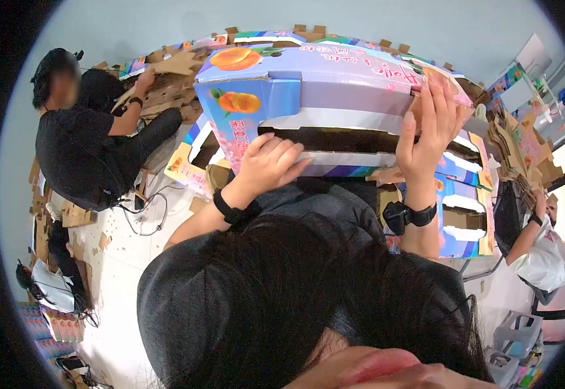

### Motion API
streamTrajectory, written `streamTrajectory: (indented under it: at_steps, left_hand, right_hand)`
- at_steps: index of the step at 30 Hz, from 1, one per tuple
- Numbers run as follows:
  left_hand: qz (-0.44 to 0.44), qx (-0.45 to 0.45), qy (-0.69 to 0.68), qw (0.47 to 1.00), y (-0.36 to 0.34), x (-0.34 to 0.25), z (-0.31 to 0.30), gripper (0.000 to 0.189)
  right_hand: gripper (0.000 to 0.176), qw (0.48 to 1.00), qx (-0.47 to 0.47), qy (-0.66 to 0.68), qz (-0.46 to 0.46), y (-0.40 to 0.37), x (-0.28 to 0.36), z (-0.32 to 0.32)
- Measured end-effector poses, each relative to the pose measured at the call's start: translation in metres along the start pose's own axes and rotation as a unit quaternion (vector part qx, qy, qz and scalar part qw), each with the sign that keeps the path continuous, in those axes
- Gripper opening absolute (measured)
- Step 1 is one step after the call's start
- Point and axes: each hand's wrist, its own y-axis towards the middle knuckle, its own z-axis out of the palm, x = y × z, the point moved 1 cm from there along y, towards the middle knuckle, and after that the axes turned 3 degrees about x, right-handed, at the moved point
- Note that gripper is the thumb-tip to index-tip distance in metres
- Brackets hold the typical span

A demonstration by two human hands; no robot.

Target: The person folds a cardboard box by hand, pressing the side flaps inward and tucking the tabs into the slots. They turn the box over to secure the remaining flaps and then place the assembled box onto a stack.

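A printed cardboard fruit box (353,91), lilac and blue with orange peaches, is in front of my chest, with a long cut-out opening facing me. My left hand (269,162) is closed over the lower edge of that opening near its left end, fingertips inside. My right hand (433,123) lies with its fingers stretched out against the box's right end and corner, thumb apart. The inside of the box is dark.
More printed boxes (462,223) are at my right. On my left a person in black (78,152) handles brown cardboard (172,91). A person in white (548,259) touches stacked cardboard (522,152) on the right. Grey stools (519,334) stand at lower right.
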Motion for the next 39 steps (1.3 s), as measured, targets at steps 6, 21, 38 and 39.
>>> streamTrajectory:
  at_steps: [6, 21, 38, 39]
  left_hand:
    - [0.006, -0.012, -0.038, 0.999, 0.004, -0.002, -0.006, 0.028]
    - [-0.057, -0.331, 0.036, 0.941, 0.028, 0.071, -0.084, 0.098]
    - [-0.239, -0.048, -0.569, 0.786, 0.023, 0.080, -0.095, 0.134]
    - [-0.248, -0.057, -0.573, 0.779, 0.023, 0.084, -0.089, 0.127]
  right_hand:
    - [0.036, 0.998, -0.042, -0.036, 0.014, -0.007, -0.001, 0.006]
    - [0.042, 0.998, -0.067, -0.004, 0.010, -0.023, 0.010, -0.009]
    - [0.047, 0.997, -0.051, 0.059, 0.017, -0.049, 0.016, -0.063]
    - [0.044, 0.994, -0.065, 0.081, 0.036, -0.050, 0.016, -0.064]
